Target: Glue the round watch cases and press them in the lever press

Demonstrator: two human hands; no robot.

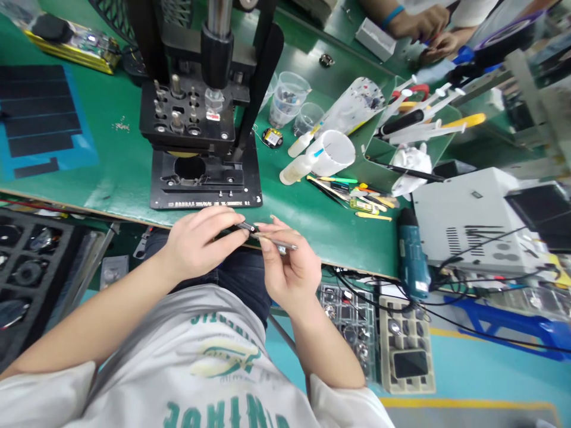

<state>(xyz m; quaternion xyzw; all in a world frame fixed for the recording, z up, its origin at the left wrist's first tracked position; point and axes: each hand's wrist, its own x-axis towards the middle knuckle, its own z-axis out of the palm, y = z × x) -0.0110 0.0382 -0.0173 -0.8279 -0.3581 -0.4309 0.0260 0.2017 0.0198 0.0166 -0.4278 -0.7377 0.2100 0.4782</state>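
My left hand and my right hand meet just below the near edge of the green bench, over my lap. The left hand's fingers are closed round a thin dark tool whose tip points right. A slim silver tool, like tweezers, is pinched in the right hand, its end touching the dark tool's tip. Whatever small part lies between the two tips is too small to make out. Straight ahead on the bench stands a black press fixture with a round opening in its base plate.
Clear cups, a white cup, glue bottles and small hand tools lie right of the fixture. A green bin of syringes, a white box unit and a teal driver stand further right. Another person's hands work at the far side. Part trays sit low left and below the bench.
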